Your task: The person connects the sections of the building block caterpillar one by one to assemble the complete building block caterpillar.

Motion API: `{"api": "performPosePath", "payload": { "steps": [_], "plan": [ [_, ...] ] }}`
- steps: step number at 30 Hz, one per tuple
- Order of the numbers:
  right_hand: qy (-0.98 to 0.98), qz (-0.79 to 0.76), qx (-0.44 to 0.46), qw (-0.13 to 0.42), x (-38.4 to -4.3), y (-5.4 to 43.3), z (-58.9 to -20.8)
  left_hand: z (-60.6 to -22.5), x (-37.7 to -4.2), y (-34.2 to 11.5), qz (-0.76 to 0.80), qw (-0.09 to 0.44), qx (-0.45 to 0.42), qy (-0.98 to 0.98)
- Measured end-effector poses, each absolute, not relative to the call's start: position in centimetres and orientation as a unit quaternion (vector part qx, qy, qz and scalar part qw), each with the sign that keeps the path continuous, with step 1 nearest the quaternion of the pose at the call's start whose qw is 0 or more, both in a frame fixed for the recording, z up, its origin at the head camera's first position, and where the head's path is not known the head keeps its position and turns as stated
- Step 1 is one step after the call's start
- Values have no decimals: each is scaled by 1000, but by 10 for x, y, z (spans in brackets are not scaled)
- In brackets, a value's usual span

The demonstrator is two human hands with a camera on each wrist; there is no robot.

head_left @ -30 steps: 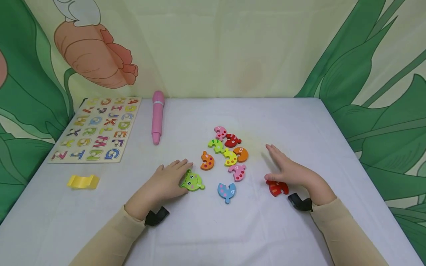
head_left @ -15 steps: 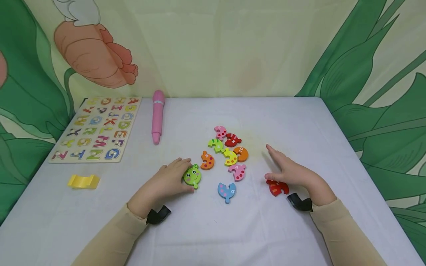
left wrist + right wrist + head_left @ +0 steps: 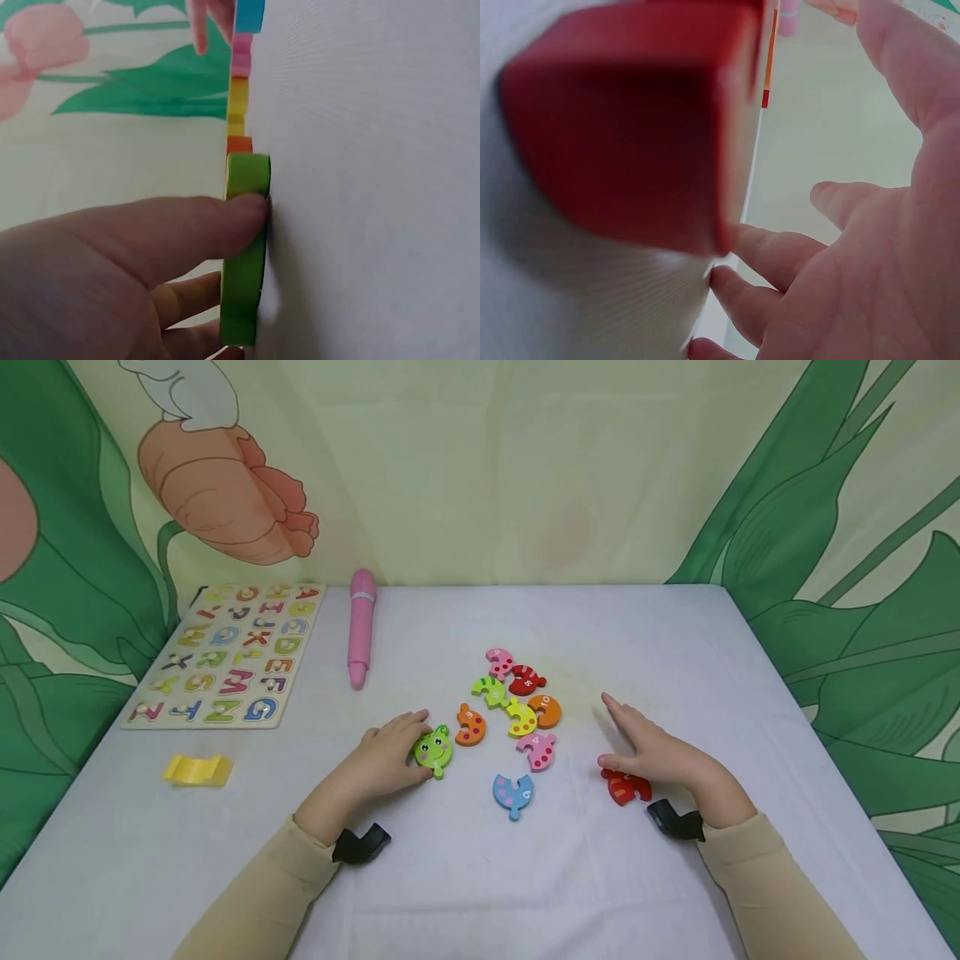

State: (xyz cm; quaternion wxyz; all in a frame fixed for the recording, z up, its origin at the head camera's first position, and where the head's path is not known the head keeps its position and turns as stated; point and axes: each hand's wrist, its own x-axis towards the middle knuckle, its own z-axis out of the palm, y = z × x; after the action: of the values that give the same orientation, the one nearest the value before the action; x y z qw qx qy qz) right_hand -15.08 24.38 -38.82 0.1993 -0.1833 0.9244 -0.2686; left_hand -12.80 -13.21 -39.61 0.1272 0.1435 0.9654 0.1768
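A flat green puzzle piece with a smiling face (image 3: pixel 433 752) lies left of the middle of the table. My left hand (image 3: pixel 377 762) holds it by its edges, thumb at the near side and fingers at the far side. In the left wrist view the thumb presses on the green rim (image 3: pixel 241 292). My right hand (image 3: pixel 654 750) rests at the right with fingers extended, its thumb over a red puzzle piece (image 3: pixel 628 788). That piece looms large and blurred in the right wrist view, apart from the outstretched fingers.
Between the hands lie several numbered pieces, among them an orange one (image 3: pixel 470 727), a pink one (image 3: pixel 537 750) and a blue one (image 3: pixel 513 797). Further left are an alphabet board (image 3: pixel 225 660), a pink microphone-shaped pen (image 3: pixel 362 631) and a yellow block (image 3: pixel 198 771).
The green face piece has turned clockwise in my left hand, its curled top now pointing away from me, and it has shifted slightly away. My right hand has stayed still.
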Motion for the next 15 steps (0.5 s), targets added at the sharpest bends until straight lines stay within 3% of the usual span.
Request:
{"api": "performPosePath", "payload": {
  "steps": [7,15],
  "plan": [
    [923,-273,-179,203,-149,243,-389,-401,-139,-146,210,138,156,955],
    [927,-264,-176,202,-151,244,-388,-393,-181,-157,286,214,159,920]
  ]
}}
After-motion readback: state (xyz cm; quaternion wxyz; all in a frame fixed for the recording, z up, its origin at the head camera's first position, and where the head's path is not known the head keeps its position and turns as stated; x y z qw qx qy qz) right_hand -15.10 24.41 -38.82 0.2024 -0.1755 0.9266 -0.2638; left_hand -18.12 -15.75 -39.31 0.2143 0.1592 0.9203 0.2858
